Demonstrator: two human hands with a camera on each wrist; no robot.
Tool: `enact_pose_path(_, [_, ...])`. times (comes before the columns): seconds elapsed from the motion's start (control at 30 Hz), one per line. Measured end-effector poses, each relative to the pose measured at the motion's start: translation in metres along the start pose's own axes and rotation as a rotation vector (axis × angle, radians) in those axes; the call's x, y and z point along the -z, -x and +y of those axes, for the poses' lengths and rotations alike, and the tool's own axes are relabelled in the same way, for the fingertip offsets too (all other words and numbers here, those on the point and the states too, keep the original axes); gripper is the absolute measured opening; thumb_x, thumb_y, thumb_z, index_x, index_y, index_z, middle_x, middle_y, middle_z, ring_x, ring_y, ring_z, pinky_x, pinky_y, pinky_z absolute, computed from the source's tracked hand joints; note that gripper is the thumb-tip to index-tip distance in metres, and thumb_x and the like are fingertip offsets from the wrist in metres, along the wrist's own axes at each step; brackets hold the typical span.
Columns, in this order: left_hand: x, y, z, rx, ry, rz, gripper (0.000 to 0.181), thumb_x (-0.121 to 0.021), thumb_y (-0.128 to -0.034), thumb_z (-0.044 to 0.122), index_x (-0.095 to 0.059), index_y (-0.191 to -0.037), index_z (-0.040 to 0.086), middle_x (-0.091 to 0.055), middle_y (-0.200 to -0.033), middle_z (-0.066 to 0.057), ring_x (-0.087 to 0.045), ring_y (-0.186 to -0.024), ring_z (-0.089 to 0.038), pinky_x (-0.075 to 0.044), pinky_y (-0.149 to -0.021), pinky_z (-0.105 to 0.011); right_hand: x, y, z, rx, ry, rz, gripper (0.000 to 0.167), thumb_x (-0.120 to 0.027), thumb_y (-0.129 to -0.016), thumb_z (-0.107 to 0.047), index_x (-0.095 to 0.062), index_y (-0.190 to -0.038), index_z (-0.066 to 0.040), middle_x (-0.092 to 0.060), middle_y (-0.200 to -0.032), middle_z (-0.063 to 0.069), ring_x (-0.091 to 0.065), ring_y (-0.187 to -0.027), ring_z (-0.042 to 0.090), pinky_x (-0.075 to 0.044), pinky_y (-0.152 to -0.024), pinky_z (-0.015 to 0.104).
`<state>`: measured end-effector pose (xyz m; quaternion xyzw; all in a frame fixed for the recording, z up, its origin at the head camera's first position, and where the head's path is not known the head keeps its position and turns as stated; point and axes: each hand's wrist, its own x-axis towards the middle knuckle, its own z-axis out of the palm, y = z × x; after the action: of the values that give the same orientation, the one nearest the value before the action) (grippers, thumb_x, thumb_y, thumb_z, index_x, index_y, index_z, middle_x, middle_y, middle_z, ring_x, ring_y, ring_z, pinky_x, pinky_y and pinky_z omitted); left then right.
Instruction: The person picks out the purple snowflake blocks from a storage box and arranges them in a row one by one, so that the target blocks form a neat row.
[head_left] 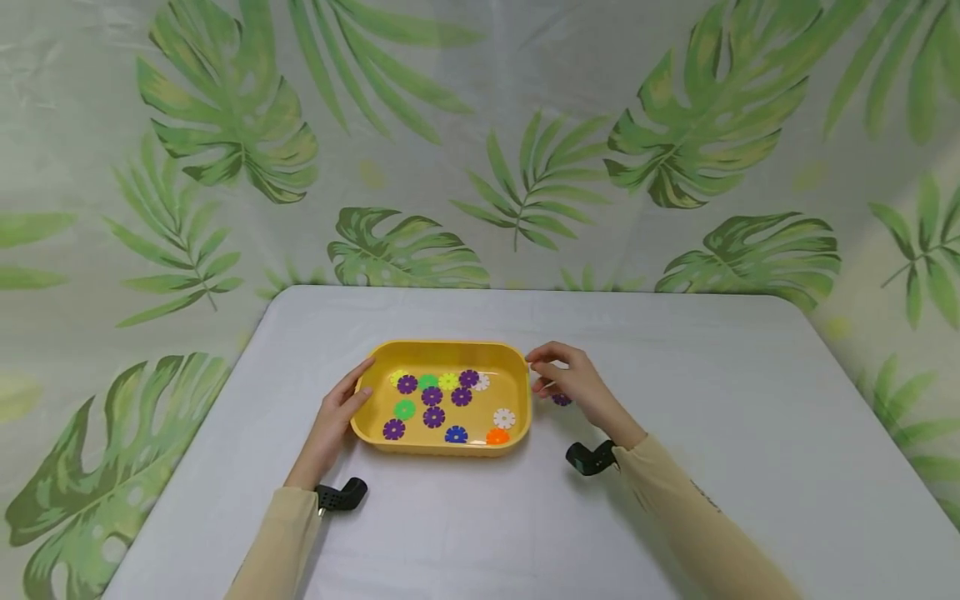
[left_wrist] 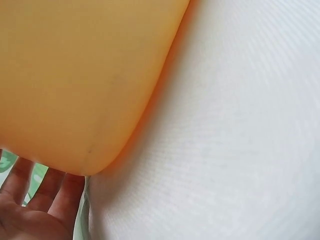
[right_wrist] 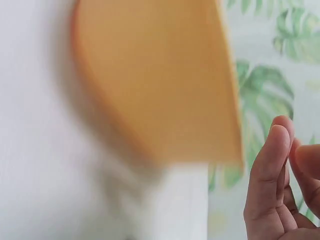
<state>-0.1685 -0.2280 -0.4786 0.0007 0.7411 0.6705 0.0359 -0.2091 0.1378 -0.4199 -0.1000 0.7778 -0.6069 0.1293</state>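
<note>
A yellow tray [head_left: 442, 448] on the table holds several flower-shaped discs: purple, green, yellow and white ones, a blue disc [head_left: 456, 434] and an orange disc [head_left: 497, 436]. My left hand [head_left: 330, 425] grips the tray's left end, thumb over the rim and fingers along the outer wall. In the left wrist view, the left fingers [left_wrist: 47, 192] lie against the tray [left_wrist: 85, 85]. Beside the right rim is my right hand [head_left: 573, 379], its fingers loosely bent with nothing visible in them. The right wrist view shows that hand [right_wrist: 277, 195] apart from the tray [right_wrist: 165, 85].
One purple disc [head_left: 561, 400] lies on the white table [head_left: 465, 533] to the right of the tray, partly under my right hand. Behind the table hangs a leaf-patterned cloth [head_left: 420, 167]. Both wrists wear black devices.
</note>
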Motion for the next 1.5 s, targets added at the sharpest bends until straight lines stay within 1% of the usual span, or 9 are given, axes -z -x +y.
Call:
enact_pose_path(0.2, [-0.002,-0.001,0.000,-0.015,0.011,-0.015,0.048,-0.046,-0.1025,0.019,-0.035,-0.150,0.016,-0.022,-0.156,0.000,-0.017,-0.142,-0.017,-0.023,-0.112,-0.035,-0.067,-0.009,-0.028,0.021,-0.066,-0.214,0.025,-0.050,-0.098,-0.005,-0.056,-0.117,0.010,-0.057,-0.114,0.029,-0.062,-0.076,0.023,-0.058,-0.073,0.033])
enact_pose_path(0.37, [-0.002,-0.001,0.001,-0.024,0.004,-0.015,0.049,-0.046,-0.1024,0.019,-0.035,-0.150,0.014,-0.022,-0.156,-0.002,-0.017,-0.142,-0.019,-0.023,-0.112,-0.036,-0.120,-0.021,-0.028,-0.014,-0.052,-0.377,0.024,-0.049,-0.099,-0.006,-0.058,-0.118,0.007,-0.057,-0.116,0.026,-0.063,-0.082,0.032,-0.057,-0.076,0.039])
enact_pose_path(0.6, [-0.002,-0.002,0.001,-0.034,-0.012,-0.019,0.048,-0.046,-0.1024,0.022,-0.036,-0.149,0.016,-0.023,-0.156,-0.002,-0.018,-0.142,-0.020,-0.022,-0.113,-0.039,-0.166,-0.033,-0.021,-0.067,0.130,-0.428,0.027,-0.051,-0.094,-0.004,-0.062,-0.118,-0.004,-0.060,-0.113,0.007,-0.056,-0.090,0.019,-0.048,-0.084,0.029])
enact_pose_path(0.7, [-0.001,-0.001,0.003,-0.027,-0.008,-0.017,0.048,-0.046,-0.1027,0.022,-0.035,-0.149,0.017,-0.023,-0.156,-0.003,-0.020,-0.142,-0.021,-0.022,-0.113,-0.039,-0.173,-0.035,-0.020,-0.058,0.238,-0.416,0.028,-0.052,-0.092,-0.005,-0.064,-0.117,-0.010,-0.060,-0.111,0.000,-0.051,-0.094,0.014,-0.043,-0.089,0.027])
enact_pose_path(0.87, [-0.002,0.005,0.015,-0.017,0.030,-0.029,0.048,-0.043,-0.1031,0.014,-0.032,-0.150,0.010,-0.020,-0.156,-0.008,-0.020,-0.142,-0.025,-0.025,-0.111,-0.034,-0.176,-0.036,-0.019,-0.039,0.303,-0.427,0.027,-0.051,-0.092,-0.001,-0.067,-0.111,-0.011,-0.062,-0.109,-0.004,-0.052,-0.098,0.012,-0.042,-0.094,0.027])
enact_pose_path(1.0, [-0.006,0.011,0.029,0.003,0.021,-0.036,0.049,-0.042,-0.1031,0.012,-0.030,-0.150,0.006,-0.020,-0.156,-0.011,-0.021,-0.141,-0.028,-0.029,-0.109,-0.029,-0.176,-0.036,-0.017,-0.005,0.315,-0.436,0.024,-0.054,-0.089,0.004,-0.068,-0.104,-0.007,-0.063,-0.099,-0.002,-0.052,-0.089,0.012,-0.044,-0.083,0.023])
enact_pose_path(1.1, [-0.007,0.013,0.032,0.016,0.014,-0.030,0.049,-0.042,-0.1030,0.012,-0.030,-0.150,0.005,-0.020,-0.156,-0.011,-0.022,-0.141,-0.028,-0.027,-0.110,-0.033,-0.177,-0.036,-0.017,-0.007,0.321,-0.419,0.020,-0.056,-0.088,0.005,-0.068,-0.099,-0.006,-0.062,-0.089,-0.002,-0.051,-0.080,0.012,-0.043,-0.070,0.020])
enact_pose_path(1.33, [-0.004,0.005,0.013,0.004,0.025,-0.017,0.048,-0.044,-0.1030,0.015,-0.033,-0.150,0.011,-0.021,-0.157,-0.008,-0.019,-0.142,-0.025,-0.023,-0.112,-0.041,-0.166,-0.031,-0.019,-0.056,0.150,-0.320,0.015,-0.054,-0.093,0.000,-0.063,-0.103,-0.004,-0.057,-0.069,0.007,-0.051,-0.055,0.014,-0.044,-0.051,0.020])
enact_pose_path(1.5, [-0.003,0.001,0.002,-0.011,0.008,0.002,0.048,-0.045,-0.1028,0.019,-0.035,-0.149,0.014,-0.022,-0.156,-0.005,-0.018,-0.142,-0.021,-0.021,-0.113,-0.039,-0.139,-0.026,-0.024,-0.047,0.012,-0.284,0.016,-0.052,-0.095,0.000,-0.064,-0.105,0.002,-0.059,-0.075,0.011,-0.058,-0.057,0.016,-0.057,-0.059,0.031])
